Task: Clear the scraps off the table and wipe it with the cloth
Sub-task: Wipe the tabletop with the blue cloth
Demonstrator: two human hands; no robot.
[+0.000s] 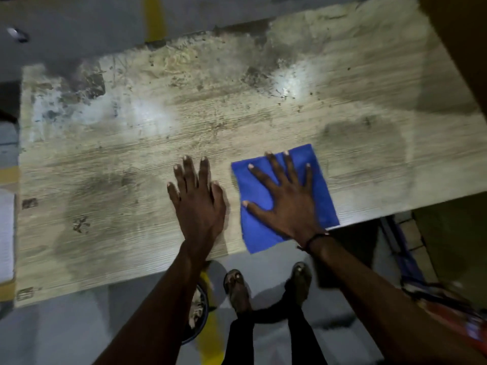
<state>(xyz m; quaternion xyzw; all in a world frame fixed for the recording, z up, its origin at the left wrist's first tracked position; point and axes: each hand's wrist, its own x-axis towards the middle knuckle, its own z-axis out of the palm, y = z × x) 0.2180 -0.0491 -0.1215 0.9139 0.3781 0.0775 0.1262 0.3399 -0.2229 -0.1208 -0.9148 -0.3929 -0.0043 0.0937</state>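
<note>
Right hand (pixel 286 204) flat on cloth (pixel 324 204), fingers splayed

text check | nothing readable anywhere tbh | table (pixel 237 122) has just stains and wood grain, no labels | blue cloth (pixel 324 185) is plain, no brand or tag showing
</note>
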